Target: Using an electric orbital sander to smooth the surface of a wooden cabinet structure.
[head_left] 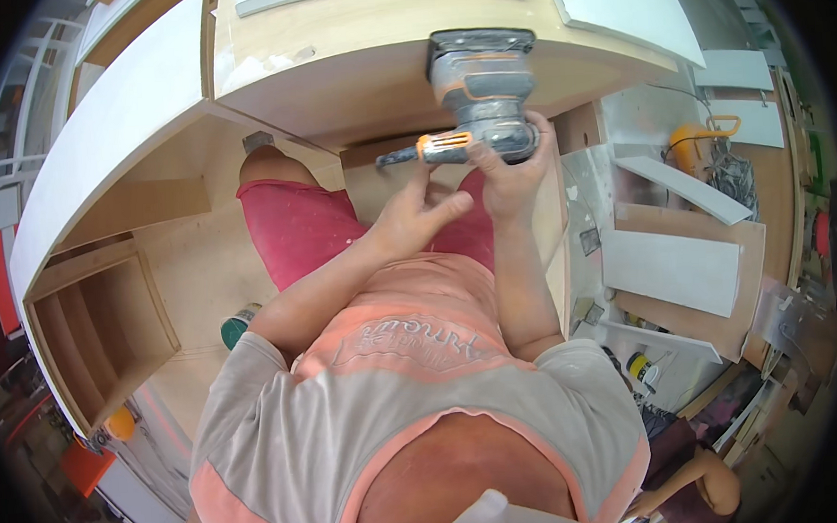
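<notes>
A dusty grey and orange electric sheet sander (487, 92) points away from me, its dark pad end overlapping the edge of the curved wooden panel in view. I cannot tell whether the pad touches the wood. My right hand (518, 176) is wrapped round the rounded near end of its body. Just left of that, my left hand (416, 212) has its index finger up against the orange section by the cord outlet. Its thumb is stretched out and apart, and the other fingertips are partly hidden.
A curved pale wooden worktop (350, 38) bears white panels. Open wooden shelving (100, 321) stands left, with a green-lidded can (239, 326) nearby. To the right are white boards (673, 269) and a yellow-orange tool (692, 148). Another person's arm (681, 484) shows at lower right.
</notes>
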A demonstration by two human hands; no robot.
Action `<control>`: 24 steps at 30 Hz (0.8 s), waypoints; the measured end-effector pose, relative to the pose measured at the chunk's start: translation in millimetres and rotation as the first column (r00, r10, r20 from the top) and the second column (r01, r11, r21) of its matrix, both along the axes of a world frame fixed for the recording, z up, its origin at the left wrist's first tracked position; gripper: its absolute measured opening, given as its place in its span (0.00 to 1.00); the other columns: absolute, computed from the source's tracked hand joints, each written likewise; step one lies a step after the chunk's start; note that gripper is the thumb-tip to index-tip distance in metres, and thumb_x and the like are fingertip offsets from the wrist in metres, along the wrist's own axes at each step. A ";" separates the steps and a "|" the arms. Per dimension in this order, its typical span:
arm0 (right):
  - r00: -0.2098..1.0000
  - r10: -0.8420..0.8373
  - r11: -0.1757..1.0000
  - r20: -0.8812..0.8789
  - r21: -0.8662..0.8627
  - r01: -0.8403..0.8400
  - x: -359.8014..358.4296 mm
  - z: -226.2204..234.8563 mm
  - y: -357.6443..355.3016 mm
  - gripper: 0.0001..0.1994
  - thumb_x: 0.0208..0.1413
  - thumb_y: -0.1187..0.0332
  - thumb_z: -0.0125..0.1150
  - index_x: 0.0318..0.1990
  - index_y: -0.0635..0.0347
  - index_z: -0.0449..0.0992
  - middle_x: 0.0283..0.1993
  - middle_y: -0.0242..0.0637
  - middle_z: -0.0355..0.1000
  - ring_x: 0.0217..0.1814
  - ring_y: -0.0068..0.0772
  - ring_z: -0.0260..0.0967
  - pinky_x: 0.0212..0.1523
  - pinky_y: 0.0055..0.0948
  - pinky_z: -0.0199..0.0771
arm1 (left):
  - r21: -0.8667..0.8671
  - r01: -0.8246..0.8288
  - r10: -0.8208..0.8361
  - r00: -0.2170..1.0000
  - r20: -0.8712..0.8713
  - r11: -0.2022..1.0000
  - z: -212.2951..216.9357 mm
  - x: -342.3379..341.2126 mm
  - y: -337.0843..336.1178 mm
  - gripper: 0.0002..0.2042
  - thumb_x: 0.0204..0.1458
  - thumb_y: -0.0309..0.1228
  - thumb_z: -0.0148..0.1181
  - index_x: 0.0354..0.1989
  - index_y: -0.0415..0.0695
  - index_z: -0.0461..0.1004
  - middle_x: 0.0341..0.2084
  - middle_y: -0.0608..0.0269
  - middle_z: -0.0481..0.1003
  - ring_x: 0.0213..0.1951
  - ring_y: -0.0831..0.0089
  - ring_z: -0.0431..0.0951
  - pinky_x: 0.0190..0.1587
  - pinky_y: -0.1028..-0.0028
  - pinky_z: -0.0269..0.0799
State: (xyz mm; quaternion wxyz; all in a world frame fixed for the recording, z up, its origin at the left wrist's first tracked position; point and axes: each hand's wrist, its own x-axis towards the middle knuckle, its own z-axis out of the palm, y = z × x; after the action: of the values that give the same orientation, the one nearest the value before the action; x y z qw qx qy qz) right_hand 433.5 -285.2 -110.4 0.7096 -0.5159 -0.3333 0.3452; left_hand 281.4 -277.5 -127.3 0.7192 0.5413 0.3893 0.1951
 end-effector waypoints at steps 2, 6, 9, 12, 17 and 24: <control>0.999 0.040 0.999 0.029 -0.028 -0.039 -10.2 1.9 6.2 0.41 0.33 0.68 0.78 0.53 0.63 0.54 0.45 0.40 0.62 0.46 0.29 0.66 0.43 0.25 0.72 | -0.221 0.104 -0.122 0.990 -0.071 0.970 10.2 -5.7 11.9 0.41 0.51 0.49 0.58 0.64 0.36 0.46 0.46 0.56 0.69 0.42 0.68 0.73 0.45 0.69 0.70; 0.999 0.038 0.999 -0.008 0.025 -0.038 -30.5 -20.1 7.3 0.44 0.32 0.68 0.79 0.56 0.63 0.52 0.45 0.41 0.63 0.45 0.29 0.67 0.43 0.26 0.72 | -0.521 -0.116 0.377 0.821 0.429 0.846 -4.2 -5.2 21.5 0.36 0.51 0.41 0.60 0.62 0.40 0.46 0.47 0.59 0.67 0.44 0.69 0.73 0.47 0.63 0.71; 0.991 0.097 0.991 -0.092 -0.081 -0.104 -33.9 -26.4 9.8 0.48 0.34 0.67 0.78 0.60 0.65 0.49 0.47 0.43 0.63 0.46 0.30 0.67 0.43 0.26 0.72 | -0.424 -0.026 0.291 0.764 0.576 0.905 -20.0 -5.6 40.0 0.33 0.50 0.34 0.62 0.61 0.39 0.53 0.47 0.58 0.69 0.48 0.70 0.72 0.52 0.62 0.70; 0.991 0.062 0.998 -0.119 0.024 -0.060 -21.0 -27.1 12.5 0.49 0.35 0.66 0.76 0.63 0.67 0.47 0.49 0.45 0.63 0.47 0.32 0.68 0.44 0.27 0.73 | -0.418 -0.051 0.296 0.784 0.546 0.907 0.0 9.9 42.0 0.28 0.49 0.31 0.63 0.56 0.35 0.60 0.44 0.59 0.71 0.46 0.71 0.72 0.52 0.69 0.70; 0.993 0.085 0.986 0.085 0.135 -0.096 -15.0 8.9 11.0 0.48 0.35 0.62 0.76 0.61 0.71 0.49 0.51 0.49 0.62 0.49 0.35 0.68 0.47 0.29 0.73 | -0.418 -0.003 0.298 0.704 0.644 0.909 -2.9 13.5 35.8 0.24 0.49 0.27 0.60 0.54 0.33 0.62 0.43 0.59 0.72 0.44 0.74 0.73 0.49 0.75 0.70; 0.936 0.114 0.993 0.332 -0.043 -0.105 -27.5 -42.3 13.8 0.48 0.33 0.56 0.77 0.58 0.67 0.51 0.52 0.47 0.58 0.51 0.34 0.64 0.46 0.30 0.71 | -0.451 -0.097 0.392 0.675 0.625 0.887 -34.8 -6.6 28.3 0.24 0.50 0.34 0.56 0.54 0.36 0.62 0.44 0.57 0.71 0.47 0.70 0.72 0.52 0.69 0.66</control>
State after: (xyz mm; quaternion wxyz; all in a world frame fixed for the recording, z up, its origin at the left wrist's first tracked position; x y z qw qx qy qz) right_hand 406.0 -271.3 -152.8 0.6162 -0.5562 -0.4728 0.2958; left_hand 274.8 -249.2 -162.1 0.8692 0.2174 0.1873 0.4026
